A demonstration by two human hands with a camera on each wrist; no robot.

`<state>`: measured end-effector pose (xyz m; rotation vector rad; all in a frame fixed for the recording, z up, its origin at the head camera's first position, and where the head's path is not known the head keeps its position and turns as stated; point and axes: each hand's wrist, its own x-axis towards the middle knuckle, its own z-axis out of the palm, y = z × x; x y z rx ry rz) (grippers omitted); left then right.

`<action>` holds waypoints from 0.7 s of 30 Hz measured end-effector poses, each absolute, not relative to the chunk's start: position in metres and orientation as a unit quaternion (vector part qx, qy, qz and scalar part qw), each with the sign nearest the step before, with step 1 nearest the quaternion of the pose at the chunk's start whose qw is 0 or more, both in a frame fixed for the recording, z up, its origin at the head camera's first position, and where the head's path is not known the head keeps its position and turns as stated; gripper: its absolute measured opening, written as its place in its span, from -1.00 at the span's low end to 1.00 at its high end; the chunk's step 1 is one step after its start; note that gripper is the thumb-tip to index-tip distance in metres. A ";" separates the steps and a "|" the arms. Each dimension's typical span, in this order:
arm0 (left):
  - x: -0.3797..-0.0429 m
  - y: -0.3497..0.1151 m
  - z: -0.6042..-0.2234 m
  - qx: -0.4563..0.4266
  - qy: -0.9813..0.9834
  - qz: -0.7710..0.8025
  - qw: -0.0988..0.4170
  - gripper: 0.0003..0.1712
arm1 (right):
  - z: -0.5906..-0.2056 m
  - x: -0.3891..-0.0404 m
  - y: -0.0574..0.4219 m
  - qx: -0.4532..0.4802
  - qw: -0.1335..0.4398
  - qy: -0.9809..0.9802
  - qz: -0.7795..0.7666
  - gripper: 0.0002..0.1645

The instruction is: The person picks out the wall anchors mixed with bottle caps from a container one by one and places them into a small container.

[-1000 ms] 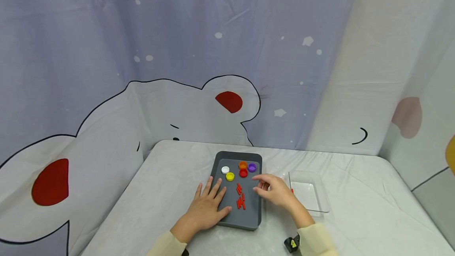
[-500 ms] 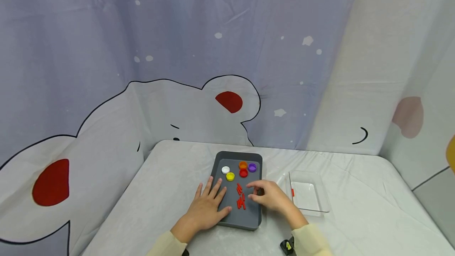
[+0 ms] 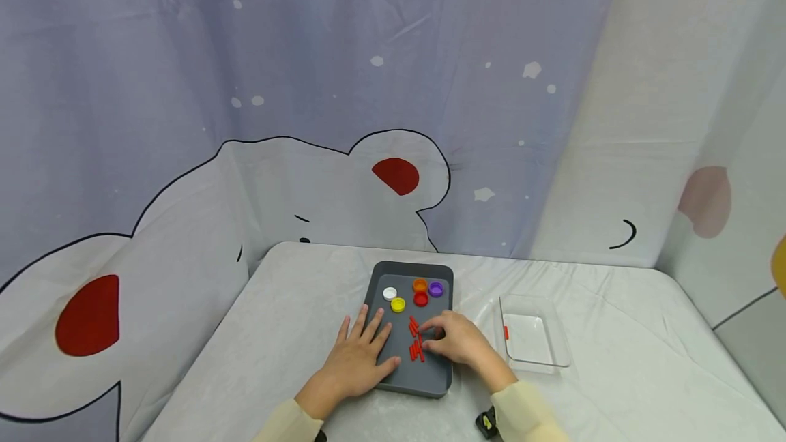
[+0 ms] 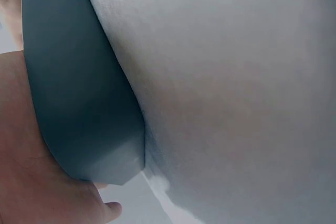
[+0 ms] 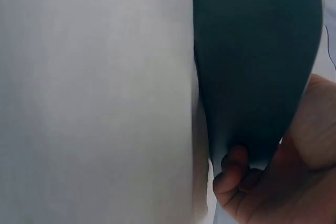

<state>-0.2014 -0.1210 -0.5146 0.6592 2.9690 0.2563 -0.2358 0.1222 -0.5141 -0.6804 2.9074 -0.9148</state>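
On the white-covered table lies a dark grey tray (image 3: 402,377). My left hand (image 3: 353,363) rests over its left edge with straight, spread fingers, the thumb reaching over the tray floor. My right hand (image 3: 457,341) is above the tray's right side. Its thumb and index finger stand apart at the right of a group of small red sticks (image 3: 415,351), and no stick is seen held. Further up the tray sit round caps: a white cap (image 3: 389,294), a yellow cap (image 3: 398,305), an orange cap (image 3: 420,285), a red cap (image 3: 420,299) and a purple cap (image 3: 436,289).
Right of the tray stands a clear plastic box (image 3: 534,333) with a small red piece (image 3: 506,332) at its left wall. A patterned curtain (image 3: 393,87) hangs behind the table. Both wrist views mostly show the tray's outer side and the white cloth (image 4: 236,87).
My right hand has moved left over the tray, from beside its right edge to the red sticks. The left hand has stayed in place.
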 end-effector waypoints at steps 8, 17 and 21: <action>-0.202 -0.121 -0.517 0.218 0.972 0.078 0.037 -0.14 | -0.513 -0.236 0.116 -0.207 0.005 0.943 -0.259 -0.69; -0.204 -0.122 -0.520 0.215 0.973 0.070 0.040 -0.14 | -0.510 -0.235 0.113 -0.197 0.013 0.949 -0.246 -0.68; -0.203 -0.121 -0.517 0.216 0.972 0.075 0.046 -0.14 | -0.509 -0.236 0.112 -0.191 0.017 0.951 -0.243 -0.67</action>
